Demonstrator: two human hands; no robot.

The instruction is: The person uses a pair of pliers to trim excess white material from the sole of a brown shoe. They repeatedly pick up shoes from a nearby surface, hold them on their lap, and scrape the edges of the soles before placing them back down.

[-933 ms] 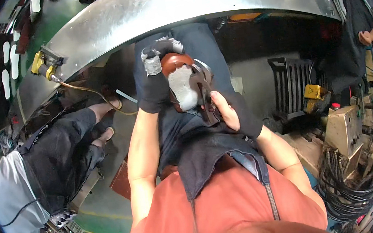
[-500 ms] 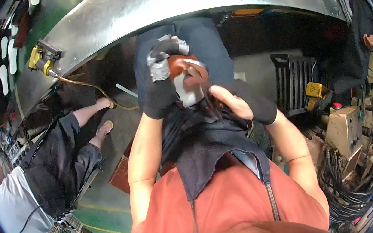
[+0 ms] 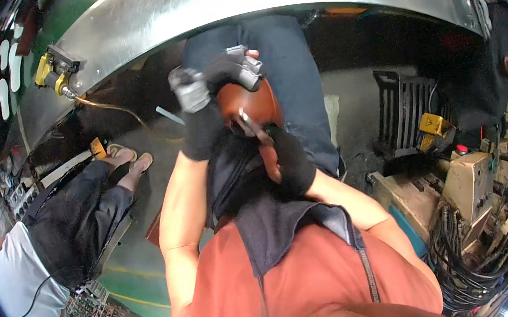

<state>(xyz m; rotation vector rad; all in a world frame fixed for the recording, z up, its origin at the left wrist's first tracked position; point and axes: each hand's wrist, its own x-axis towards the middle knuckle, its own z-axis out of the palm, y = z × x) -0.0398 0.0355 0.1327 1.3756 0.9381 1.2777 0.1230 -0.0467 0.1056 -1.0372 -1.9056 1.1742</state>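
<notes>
A brown leather shoe (image 3: pixel 258 102), its smooth rounded side showing, rests over my lap. My left hand (image 3: pixel 216 81), in a black glove with silver-grey tape round the fingers, is closed over its far end. Close to the near end of the shoe is my right hand (image 3: pixel 289 163), in a black glove with bare thumb. Its fingers are wrapped round a hand tool like pincers (image 3: pixel 254 127), whose pale metal tip lies at the leather. Blur hides whether the tip grips the leather. The underside of the shoe faces away from view.
Ahead runs a curved metal bench (image 3: pixel 186 18); a yellow-and-black air tool (image 3: pixel 55 75) with a hose lies at its left. One person sits at left (image 3: pixel 79 230), another stands at far right (image 3: pixel 479 80). A black slatted rack (image 3: pixel 404 108) and a control box (image 3: pixel 469 179) stand right.
The shoe has turned from its pale underside to its brown side. My right hand has come left and inward to it, bringing the tool's tip to the leather.
</notes>
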